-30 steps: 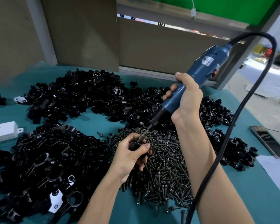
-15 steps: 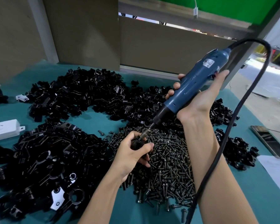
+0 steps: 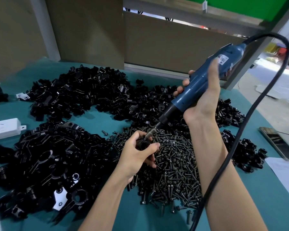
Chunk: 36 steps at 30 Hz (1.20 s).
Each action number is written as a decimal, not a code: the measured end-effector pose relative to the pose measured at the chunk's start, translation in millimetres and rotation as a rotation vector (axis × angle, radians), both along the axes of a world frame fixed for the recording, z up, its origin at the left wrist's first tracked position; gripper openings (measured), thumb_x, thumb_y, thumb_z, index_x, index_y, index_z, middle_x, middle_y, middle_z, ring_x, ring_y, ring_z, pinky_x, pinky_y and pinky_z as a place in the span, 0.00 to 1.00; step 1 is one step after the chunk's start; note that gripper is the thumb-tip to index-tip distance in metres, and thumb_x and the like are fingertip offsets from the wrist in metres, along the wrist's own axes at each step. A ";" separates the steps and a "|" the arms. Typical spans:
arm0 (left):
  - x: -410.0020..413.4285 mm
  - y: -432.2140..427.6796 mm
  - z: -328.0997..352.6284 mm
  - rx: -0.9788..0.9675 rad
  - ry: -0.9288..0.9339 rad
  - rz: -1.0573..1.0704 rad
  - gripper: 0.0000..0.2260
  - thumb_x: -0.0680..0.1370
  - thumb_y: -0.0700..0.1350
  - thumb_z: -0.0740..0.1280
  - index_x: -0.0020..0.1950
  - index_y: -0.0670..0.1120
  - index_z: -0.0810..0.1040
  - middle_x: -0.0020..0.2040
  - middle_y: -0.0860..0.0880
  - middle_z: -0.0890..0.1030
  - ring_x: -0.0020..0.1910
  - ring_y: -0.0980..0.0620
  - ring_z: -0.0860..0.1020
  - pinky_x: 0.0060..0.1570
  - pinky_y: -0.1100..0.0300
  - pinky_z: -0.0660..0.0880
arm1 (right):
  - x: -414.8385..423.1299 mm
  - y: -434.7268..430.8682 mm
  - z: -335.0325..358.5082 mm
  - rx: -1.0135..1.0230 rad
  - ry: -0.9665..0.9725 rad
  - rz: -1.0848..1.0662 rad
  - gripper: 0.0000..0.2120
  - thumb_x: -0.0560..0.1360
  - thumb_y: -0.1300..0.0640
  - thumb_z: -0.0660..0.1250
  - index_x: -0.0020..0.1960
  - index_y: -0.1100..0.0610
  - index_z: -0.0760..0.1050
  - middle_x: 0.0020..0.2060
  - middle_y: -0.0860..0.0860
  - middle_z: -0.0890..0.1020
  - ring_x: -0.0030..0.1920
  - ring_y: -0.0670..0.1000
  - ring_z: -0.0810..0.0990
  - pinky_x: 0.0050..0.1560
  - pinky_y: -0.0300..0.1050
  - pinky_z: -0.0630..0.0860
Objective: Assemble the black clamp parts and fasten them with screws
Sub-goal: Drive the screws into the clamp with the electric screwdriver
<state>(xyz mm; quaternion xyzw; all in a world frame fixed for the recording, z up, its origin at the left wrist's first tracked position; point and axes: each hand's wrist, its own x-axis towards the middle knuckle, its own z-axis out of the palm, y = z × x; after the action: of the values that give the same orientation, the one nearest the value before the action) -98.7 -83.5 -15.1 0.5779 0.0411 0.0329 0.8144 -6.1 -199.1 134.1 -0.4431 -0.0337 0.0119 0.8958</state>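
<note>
My left hand grips a small black clamp part above the pile of dark screws. My right hand holds a blue electric screwdriver tilted down to the left, thumb stretched along its body. The screwdriver's bit meets the clamp part inside my left fingers. Most of the clamp part is hidden by my fingers.
Heaps of black clamp parts lie across the teal table, with larger bracket pieces at the left. The screwdriver's black cable loops down at the right. A white box sits left; a phone and paper right.
My right hand loosened around the screwdriver: the thumb went from wrapped over the body to stretched along it. My left hand and the clamp part stayed in place.
</note>
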 end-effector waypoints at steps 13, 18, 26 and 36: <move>0.3 -3.4 -4.6 0.104 -0.034 0.054 0.09 0.76 0.39 0.74 0.49 0.45 0.74 0.33 0.49 0.78 0.31 0.50 0.77 0.28 0.56 0.78 | 6.2 0.9 -3.1 -0.064 -0.040 -0.036 0.08 0.75 0.66 0.66 0.42 0.56 0.70 0.27 0.50 0.72 0.25 0.48 0.70 0.30 0.40 0.72; 0.6 -3.6 -5.2 0.119 -0.038 0.067 0.09 0.76 0.38 0.75 0.49 0.45 0.75 0.33 0.49 0.78 0.30 0.50 0.76 0.27 0.56 0.78 | 7.1 0.5 -4.6 -0.043 0.003 -0.061 0.08 0.74 0.66 0.65 0.41 0.56 0.69 0.26 0.50 0.70 0.24 0.48 0.68 0.28 0.40 0.70; -1.1 -10.5 -3.8 0.012 -0.032 0.000 0.09 0.75 0.38 0.73 0.49 0.44 0.74 0.38 0.40 0.79 0.29 0.48 0.76 0.24 0.59 0.73 | 2.4 0.8 4.6 -0.043 -0.126 0.078 0.05 0.73 0.63 0.63 0.40 0.55 0.71 0.25 0.48 0.69 0.23 0.47 0.66 0.27 0.39 0.67; -0.3 -3.5 -3.6 0.064 -0.057 0.054 0.11 0.70 0.47 0.76 0.47 0.50 0.76 0.35 0.45 0.80 0.30 0.47 0.76 0.25 0.59 0.73 | -2.4 -1.0 3.8 0.008 -0.191 0.177 0.09 0.77 0.51 0.67 0.42 0.55 0.74 0.26 0.47 0.70 0.24 0.46 0.68 0.29 0.39 0.68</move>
<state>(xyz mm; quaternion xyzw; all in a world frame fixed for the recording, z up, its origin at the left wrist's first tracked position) -99.0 -87.0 -18.7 0.6014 0.0323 0.0727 0.7950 -8.6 -200.1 137.8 -0.4340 -0.1580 0.0486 0.8856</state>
